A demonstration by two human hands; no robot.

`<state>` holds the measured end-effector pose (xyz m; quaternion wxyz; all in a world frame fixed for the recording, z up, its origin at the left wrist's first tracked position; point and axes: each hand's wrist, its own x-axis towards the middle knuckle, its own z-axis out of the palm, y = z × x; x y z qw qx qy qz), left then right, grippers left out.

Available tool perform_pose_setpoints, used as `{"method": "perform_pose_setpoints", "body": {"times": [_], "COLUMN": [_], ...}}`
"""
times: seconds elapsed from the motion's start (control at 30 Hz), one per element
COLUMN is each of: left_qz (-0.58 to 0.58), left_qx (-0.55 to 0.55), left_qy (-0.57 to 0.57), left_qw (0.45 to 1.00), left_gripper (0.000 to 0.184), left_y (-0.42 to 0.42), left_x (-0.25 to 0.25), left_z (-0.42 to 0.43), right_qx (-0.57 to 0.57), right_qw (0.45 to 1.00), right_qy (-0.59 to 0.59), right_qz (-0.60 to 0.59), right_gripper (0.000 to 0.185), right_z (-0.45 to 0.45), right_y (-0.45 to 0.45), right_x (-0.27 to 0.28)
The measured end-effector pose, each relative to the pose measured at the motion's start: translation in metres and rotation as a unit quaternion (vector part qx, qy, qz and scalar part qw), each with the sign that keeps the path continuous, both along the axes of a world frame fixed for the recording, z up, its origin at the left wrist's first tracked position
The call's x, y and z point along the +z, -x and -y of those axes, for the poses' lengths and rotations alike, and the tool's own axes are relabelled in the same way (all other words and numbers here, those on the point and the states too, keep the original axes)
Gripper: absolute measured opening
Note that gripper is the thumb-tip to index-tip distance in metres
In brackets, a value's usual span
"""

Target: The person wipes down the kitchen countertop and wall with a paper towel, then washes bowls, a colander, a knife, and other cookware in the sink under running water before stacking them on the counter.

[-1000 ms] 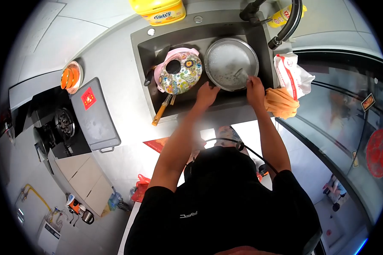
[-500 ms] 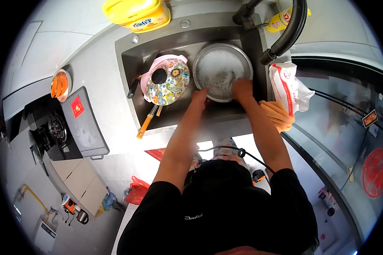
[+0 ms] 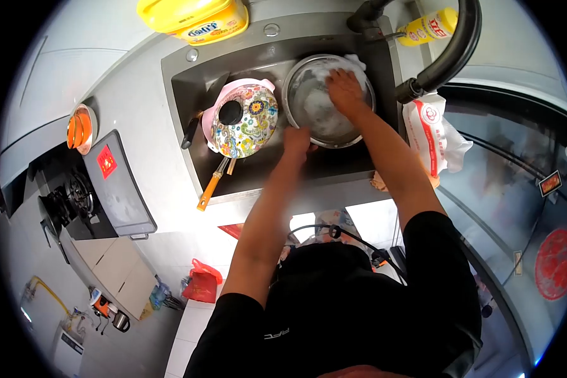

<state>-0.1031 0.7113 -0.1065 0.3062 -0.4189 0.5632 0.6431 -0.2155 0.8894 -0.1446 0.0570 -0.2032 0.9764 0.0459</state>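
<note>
Kitchen sink (image 3: 334, 176), metal basin (image 3: 294, 94), suds (image 3: 320, 102) inside

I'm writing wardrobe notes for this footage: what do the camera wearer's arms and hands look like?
Short black sleeves of a black top with small white lettering end near the elbows. Below them, the forearms, left hand and right hand are bare, with no gloves or watch visible.

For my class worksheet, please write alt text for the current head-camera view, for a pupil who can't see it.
A person's right hand reaches into a round metal basin with white suds in a sink, the left hand at the basin's near rim. In the picture, a flower-patterned lid sits left of the basin; a black tap arches at upper right.
</note>
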Motion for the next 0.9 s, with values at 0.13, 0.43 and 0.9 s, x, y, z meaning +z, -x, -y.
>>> {"method": "perform_pose_setpoints", "body": {"times": [0.13, 0.43, 0.9], "left_qz": [-0.021, 0.032, 0.061], "left_qx": [0.044, -0.006, -0.025], "left_qy": [0.021, 0.064, 0.035], "left_qw": [0.999, 0.997, 0.997], "left_gripper": [0.032, 0.031, 0.035], "left_y": [0.001, -0.013, -0.021], "left_x": [-0.004, -0.021, -0.03], "left_z": [-0.003, 0.008, 0.013], "right_qx": [0.025, 0.018, 0.023], "right_qw": [0.971, 0.883, 0.965], "right_qy": [-0.166, 0.339, -0.071], "right_qz": [0.168, 0.324, 0.253], "right_gripper": [0.021, 0.021, 0.022], "right_z": [-0.023, 0.058, -0.021], "right_y": [-0.034, -0.067, -0.096], "right_x": [0.032, -0.005, -0.003]}}
